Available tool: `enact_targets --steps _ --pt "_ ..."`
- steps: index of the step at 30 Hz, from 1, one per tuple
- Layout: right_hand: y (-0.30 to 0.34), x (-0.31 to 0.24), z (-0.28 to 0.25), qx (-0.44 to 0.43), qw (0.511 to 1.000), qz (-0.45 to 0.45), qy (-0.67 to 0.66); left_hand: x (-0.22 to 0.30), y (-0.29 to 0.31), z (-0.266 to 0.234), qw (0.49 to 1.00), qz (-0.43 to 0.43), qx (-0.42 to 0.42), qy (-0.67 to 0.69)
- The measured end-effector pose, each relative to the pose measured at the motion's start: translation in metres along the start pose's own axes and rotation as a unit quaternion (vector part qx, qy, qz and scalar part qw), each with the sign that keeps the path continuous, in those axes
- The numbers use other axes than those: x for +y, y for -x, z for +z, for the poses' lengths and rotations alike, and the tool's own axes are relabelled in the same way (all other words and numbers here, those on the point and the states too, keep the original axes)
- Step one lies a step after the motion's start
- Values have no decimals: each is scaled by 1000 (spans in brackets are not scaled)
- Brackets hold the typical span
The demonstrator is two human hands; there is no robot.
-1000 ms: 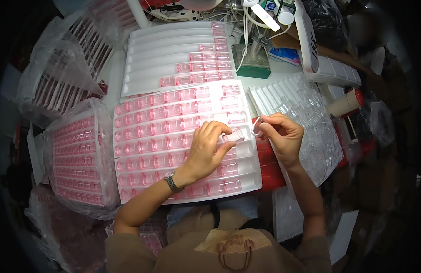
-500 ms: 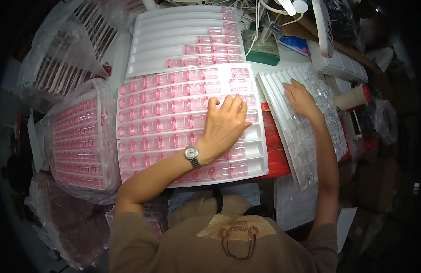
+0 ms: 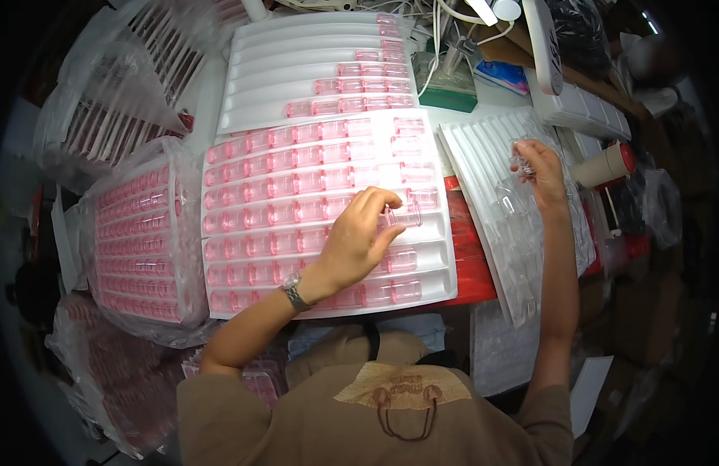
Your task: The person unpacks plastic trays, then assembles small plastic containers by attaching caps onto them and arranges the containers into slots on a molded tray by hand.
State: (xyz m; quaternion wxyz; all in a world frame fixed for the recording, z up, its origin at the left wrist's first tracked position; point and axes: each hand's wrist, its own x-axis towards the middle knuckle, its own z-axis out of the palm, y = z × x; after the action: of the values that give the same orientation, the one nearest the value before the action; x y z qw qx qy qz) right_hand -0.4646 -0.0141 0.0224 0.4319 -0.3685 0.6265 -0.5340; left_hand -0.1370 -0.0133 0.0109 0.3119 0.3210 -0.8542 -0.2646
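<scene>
A white ribbed tray point(image 3: 446, 264) lies in front of me, with rows of small pink see-through plastic cylinders point(image 3: 282, 183) in its grooves. Near its right side, my left hand point(image 3: 358, 237), with a watch on the wrist, pinches a pink see-through cylinder point(image 3: 406, 216) between thumb and fingers, at a row with bare groove. To the right, my right hand point(image 3: 544, 175) is closed on a clear plastic piece point(image 3: 521, 165), above a second white tray point(image 3: 472, 155). More clear plastic pieces point(image 3: 515, 203) lie on that tray. The fingers partly cover both held pieces.
Behind, another white tray point(image 3: 297, 58) is partly filled with pink cylinders. At left stand a plastic-wrapped stack point(image 3: 134, 241) of filled trays and a bagged stack point(image 3: 119, 101). A green box point(image 3: 449, 95), cables and a white cylinder with a red end point(image 3: 604, 167) stand at the right.
My left hand has moved slightly down and left, and its fingers have closed round a pink cylinder. My right hand has lifted off the right tray with a clear piece.
</scene>
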Motion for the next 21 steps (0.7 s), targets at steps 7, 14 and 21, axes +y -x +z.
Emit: enact_targets --steps 7,14,21 --pt "19 -29 78 -332 939 53 69 -20 -23 6 954 -32 -19 299" --pt "1 -33 103 -431 872 109 204 -21 -36 -17 993 105 -33 39" --pt "8 -20 93 -273 962 -7 6 -17 -13 -6 976 -33 -54 208"
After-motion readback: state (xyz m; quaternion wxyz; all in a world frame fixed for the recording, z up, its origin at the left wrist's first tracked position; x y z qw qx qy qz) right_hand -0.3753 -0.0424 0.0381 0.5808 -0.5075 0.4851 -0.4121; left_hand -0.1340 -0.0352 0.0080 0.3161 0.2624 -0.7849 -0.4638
